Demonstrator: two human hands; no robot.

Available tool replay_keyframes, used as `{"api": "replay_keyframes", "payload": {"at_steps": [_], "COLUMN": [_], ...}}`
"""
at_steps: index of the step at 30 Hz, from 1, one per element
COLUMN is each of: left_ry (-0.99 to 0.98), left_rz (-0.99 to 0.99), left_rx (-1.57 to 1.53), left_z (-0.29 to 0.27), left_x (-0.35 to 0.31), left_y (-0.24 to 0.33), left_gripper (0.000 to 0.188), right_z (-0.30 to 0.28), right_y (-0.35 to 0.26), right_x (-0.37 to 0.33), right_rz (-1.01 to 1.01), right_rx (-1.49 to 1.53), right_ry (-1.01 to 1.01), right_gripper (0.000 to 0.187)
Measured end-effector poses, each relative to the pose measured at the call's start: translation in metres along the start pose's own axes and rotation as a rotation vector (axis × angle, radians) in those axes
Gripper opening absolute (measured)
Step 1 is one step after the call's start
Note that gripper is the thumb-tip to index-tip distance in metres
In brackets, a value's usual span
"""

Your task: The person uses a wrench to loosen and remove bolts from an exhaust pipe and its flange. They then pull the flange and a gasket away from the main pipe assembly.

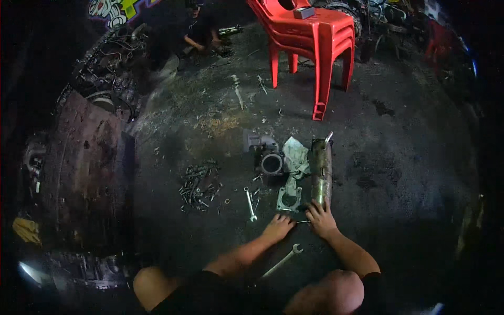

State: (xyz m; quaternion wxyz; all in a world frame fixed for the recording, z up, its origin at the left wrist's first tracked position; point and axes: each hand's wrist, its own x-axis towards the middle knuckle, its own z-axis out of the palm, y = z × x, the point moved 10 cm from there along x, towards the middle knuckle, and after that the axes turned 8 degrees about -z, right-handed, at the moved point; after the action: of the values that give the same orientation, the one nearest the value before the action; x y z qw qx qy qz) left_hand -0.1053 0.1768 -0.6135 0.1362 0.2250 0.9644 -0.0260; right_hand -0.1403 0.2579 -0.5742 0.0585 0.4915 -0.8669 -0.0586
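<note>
My left hand (pixel 280 227) is low over the floor, fingers bent together just below a square metal flange plate (pixel 281 203) with a round hole. A thin metal rod (pixel 303 221), perhaps a bolt, lies between my two hands, its left end at my left fingertips. What those fingers hold is hidden. My right hand (pixel 323 220) has its fingers spread over the near end of a long metal cylinder (pixel 322 176). A crumpled pale cloth (pixel 296 155) lies left of the cylinder. Beside it stands a cast metal housing (pixel 272 164) with a round opening.
A combination wrench (pixel 249 203) lies left of the plate, and a larger open-end wrench (pixel 283 261) between my knees. Loose bolts (pixel 199 186) form a pile farther left. Stacked red plastic chairs (pixel 320 37) stand ahead. Another person (pixel 199 31) crouches at the far left. A large rusty metal part (pixel 89 168) flanks me.
</note>
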Motion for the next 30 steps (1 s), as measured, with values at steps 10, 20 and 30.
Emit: {"api": "replay_keyframes", "payload": {"at_steps": [10, 20, 30], "left_ry": [-0.083, 0.315, 0.280], "left_rz": [-0.267, 0.029, -0.044], "left_rx": [-0.589, -0.451, -0.014], "left_z": [-0.033, -0.053, -0.015], "left_x": [-0.001, -0.006, -0.026], "left_y": [-0.001, 0.004, -0.009], "left_gripper": [0.035, 0.029, 0.041], "right_z": [-0.002, 0.008, 0.000], "right_y": [0.002, 0.001, 0.003], "right_x": [-0.004, 0.004, -0.001], "right_rz": [-0.017, -0.007, -0.009], "right_rx": [0.067, 0.128, 0.058], "right_ry": [-0.110, 0.002, 0.011], "right_gripper": [0.047, 0.040, 0.041]}}
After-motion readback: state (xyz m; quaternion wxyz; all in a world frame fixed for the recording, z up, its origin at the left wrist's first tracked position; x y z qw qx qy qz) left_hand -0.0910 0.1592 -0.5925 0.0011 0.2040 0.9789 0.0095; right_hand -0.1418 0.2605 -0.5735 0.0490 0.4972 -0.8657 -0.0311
